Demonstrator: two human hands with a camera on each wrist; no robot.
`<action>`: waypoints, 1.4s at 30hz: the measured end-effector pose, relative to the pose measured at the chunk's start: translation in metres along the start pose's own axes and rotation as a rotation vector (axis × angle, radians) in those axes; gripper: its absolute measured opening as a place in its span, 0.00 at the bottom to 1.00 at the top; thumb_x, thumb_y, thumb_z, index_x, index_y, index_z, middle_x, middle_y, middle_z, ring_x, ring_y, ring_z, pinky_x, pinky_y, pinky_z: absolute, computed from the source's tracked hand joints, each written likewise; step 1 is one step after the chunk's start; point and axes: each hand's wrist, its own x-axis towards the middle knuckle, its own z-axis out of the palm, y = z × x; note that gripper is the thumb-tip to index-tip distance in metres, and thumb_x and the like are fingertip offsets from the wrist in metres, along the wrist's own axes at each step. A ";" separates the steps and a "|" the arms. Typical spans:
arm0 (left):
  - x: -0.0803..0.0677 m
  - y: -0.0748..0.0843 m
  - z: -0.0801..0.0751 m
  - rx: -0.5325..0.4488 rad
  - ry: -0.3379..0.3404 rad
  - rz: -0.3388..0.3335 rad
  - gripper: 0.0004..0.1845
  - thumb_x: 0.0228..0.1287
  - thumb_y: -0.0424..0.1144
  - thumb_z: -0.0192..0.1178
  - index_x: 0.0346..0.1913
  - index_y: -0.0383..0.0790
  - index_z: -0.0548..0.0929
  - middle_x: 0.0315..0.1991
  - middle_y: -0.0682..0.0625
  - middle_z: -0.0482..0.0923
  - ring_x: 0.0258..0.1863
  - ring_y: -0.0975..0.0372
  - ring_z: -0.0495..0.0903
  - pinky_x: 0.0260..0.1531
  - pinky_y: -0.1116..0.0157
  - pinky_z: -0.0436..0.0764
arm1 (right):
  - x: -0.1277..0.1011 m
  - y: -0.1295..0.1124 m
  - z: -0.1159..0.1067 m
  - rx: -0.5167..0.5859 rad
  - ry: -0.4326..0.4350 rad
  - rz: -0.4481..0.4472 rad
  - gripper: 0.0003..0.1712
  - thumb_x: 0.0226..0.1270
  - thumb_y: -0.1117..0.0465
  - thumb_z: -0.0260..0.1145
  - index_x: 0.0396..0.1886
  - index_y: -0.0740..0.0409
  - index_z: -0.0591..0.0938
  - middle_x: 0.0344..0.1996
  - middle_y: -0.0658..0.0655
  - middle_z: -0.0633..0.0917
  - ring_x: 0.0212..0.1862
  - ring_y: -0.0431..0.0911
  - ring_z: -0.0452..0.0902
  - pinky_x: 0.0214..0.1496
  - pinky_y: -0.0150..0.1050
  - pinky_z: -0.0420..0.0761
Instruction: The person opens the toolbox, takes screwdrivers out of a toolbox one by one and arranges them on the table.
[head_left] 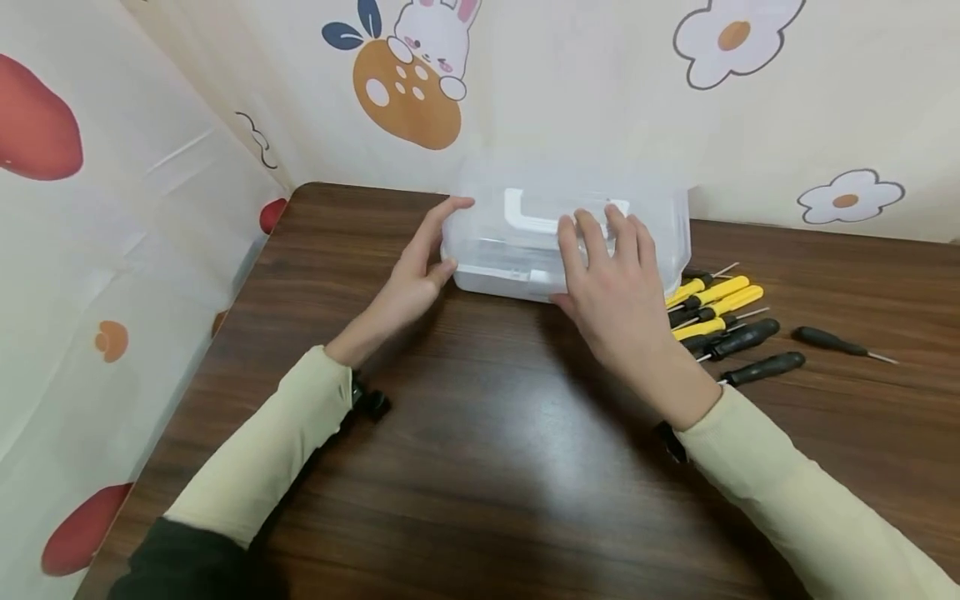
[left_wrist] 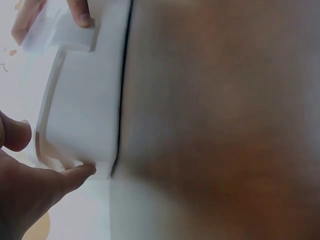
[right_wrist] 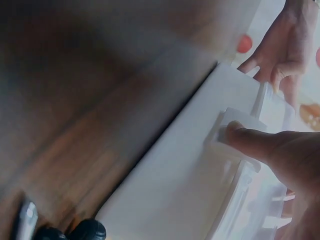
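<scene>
A clear-lidded plastic box (head_left: 487, 282) with a white base sits at the back of the table, its lid down and a white handle (head_left: 514, 210) on top. My left hand (head_left: 411, 277) holds its left end, thumb at the front corner and fingers up along the lid. Over the right half, my right hand (head_left: 611, 302) spreads its bent fingers on the lid near the handle. The right wrist view shows that hand's thumb (right_wrist: 250, 140) pressing the front latch (right_wrist: 242, 117). Part of the lid is hidden under the right hand.
Several yellow-and-black screwdrivers (head_left: 723, 292) lie in a pile just right of the box, partly behind my right hand. A black screwdriver (head_left: 825, 339) lies apart, farther right. A patterned curtain (head_left: 570, 92) hangs along the back edge of the brown wooden table (head_left: 480, 467).
</scene>
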 end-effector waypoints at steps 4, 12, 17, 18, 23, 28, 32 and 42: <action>0.018 -0.003 -0.001 0.043 -0.011 -0.015 0.45 0.67 0.12 0.45 0.80 0.56 0.61 0.82 0.58 0.56 0.80 0.65 0.57 0.80 0.55 0.61 | 0.010 0.009 0.007 -0.009 -0.031 0.025 0.52 0.58 0.49 0.82 0.72 0.68 0.66 0.67 0.70 0.74 0.71 0.71 0.65 0.74 0.62 0.68; 0.035 0.002 0.001 0.289 0.025 -0.044 0.45 0.74 0.19 0.50 0.82 0.67 0.56 0.83 0.62 0.54 0.82 0.70 0.54 0.81 0.62 0.60 | 0.022 0.020 0.015 0.036 -0.085 0.084 0.54 0.61 0.49 0.81 0.75 0.68 0.62 0.71 0.70 0.70 0.76 0.70 0.60 0.80 0.62 0.62; 0.013 0.025 0.009 0.580 0.122 -0.005 0.42 0.75 0.32 0.61 0.84 0.44 0.51 0.79 0.43 0.62 0.77 0.52 0.65 0.78 0.55 0.66 | -0.001 0.019 -0.004 0.156 -0.072 0.146 0.54 0.68 0.48 0.74 0.80 0.69 0.57 0.75 0.72 0.68 0.78 0.69 0.59 0.81 0.63 0.60; 0.005 0.031 0.011 0.638 0.142 0.015 0.40 0.74 0.34 0.63 0.82 0.39 0.55 0.76 0.39 0.66 0.73 0.48 0.68 0.74 0.53 0.70 | -0.009 0.018 -0.011 0.188 -0.035 0.150 0.52 0.70 0.48 0.73 0.80 0.70 0.58 0.74 0.72 0.69 0.76 0.69 0.62 0.79 0.63 0.63; -0.043 0.061 0.021 0.853 0.124 0.141 0.07 0.76 0.39 0.60 0.44 0.37 0.81 0.39 0.45 0.79 0.40 0.52 0.78 0.38 0.58 0.81 | -0.058 0.009 -0.046 0.312 0.192 0.104 0.21 0.78 0.55 0.62 0.58 0.69 0.80 0.49 0.67 0.84 0.49 0.64 0.81 0.51 0.57 0.82; -0.082 0.072 0.031 1.025 -0.042 0.229 0.09 0.77 0.42 0.57 0.41 0.40 0.82 0.37 0.48 0.82 0.40 0.52 0.79 0.40 0.56 0.80 | -0.099 -0.002 -0.066 0.305 0.262 0.098 0.22 0.83 0.53 0.53 0.41 0.67 0.85 0.35 0.63 0.86 0.38 0.61 0.83 0.41 0.55 0.81; -0.100 0.069 0.036 1.175 -0.252 0.092 0.35 0.77 0.60 0.56 0.77 0.45 0.68 0.74 0.42 0.69 0.76 0.44 0.63 0.73 0.38 0.66 | -0.124 -0.008 -0.067 0.290 0.076 0.159 0.39 0.83 0.36 0.47 0.64 0.66 0.79 0.61 0.67 0.83 0.64 0.67 0.76 0.67 0.67 0.71; -0.122 0.056 0.051 1.106 -0.470 -0.128 0.59 0.68 0.77 0.48 0.86 0.48 0.33 0.86 0.40 0.27 0.85 0.40 0.31 0.72 0.21 0.43 | -0.142 -0.024 -0.040 0.253 -0.454 0.104 0.64 0.68 0.24 0.58 0.87 0.55 0.42 0.85 0.67 0.40 0.84 0.71 0.40 0.77 0.79 0.46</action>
